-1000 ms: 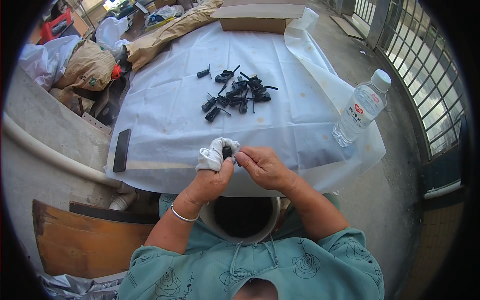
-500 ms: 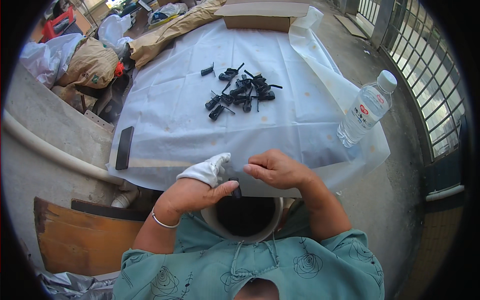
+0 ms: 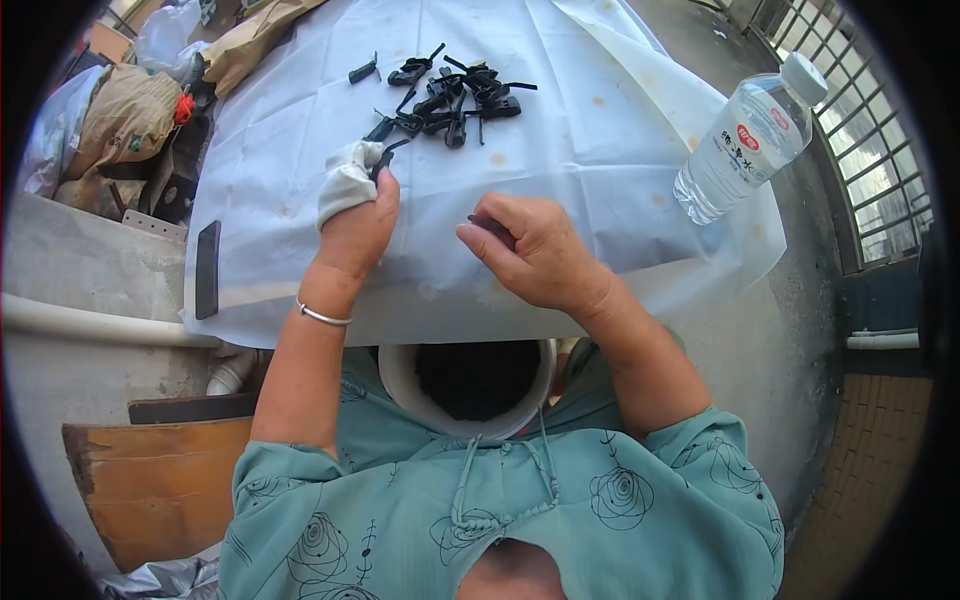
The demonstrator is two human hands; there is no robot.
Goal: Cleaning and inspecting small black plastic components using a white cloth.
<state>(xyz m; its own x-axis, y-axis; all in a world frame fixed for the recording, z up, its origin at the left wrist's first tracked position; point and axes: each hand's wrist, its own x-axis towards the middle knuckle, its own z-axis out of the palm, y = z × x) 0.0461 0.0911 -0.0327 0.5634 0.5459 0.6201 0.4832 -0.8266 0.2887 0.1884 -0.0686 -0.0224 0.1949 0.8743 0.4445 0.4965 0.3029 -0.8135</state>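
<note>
A pile of small black plastic parts with thin tails [image 3: 455, 105] lies on the white sheet in front of me. My left hand [image 3: 355, 205], with a white glove over its fingers and a bare thumb, is at the pile's near left edge. Thumb and fingers pinch one black plastic part [image 3: 392, 152] there. My right hand [image 3: 540, 250] is bare and closed above the sheet, to the right of the left hand. A dark edge shows between its thumb and curled fingers; the rest of that thing is hidden.
A white bucket [image 3: 397, 385] with dark contents stands between my knees, below the sheet's near edge. A clear water bottle [image 3: 735, 150] stands at the right. A flat black bar [image 3: 207, 270] lies at the left edge. Bags [image 3: 125, 120] are heaped at the far left.
My left hand has moved from above the bucket forward to the pile and now pinches a part there. The right hand has risen slightly forward, still closed. The view has tilted nearer.
</note>
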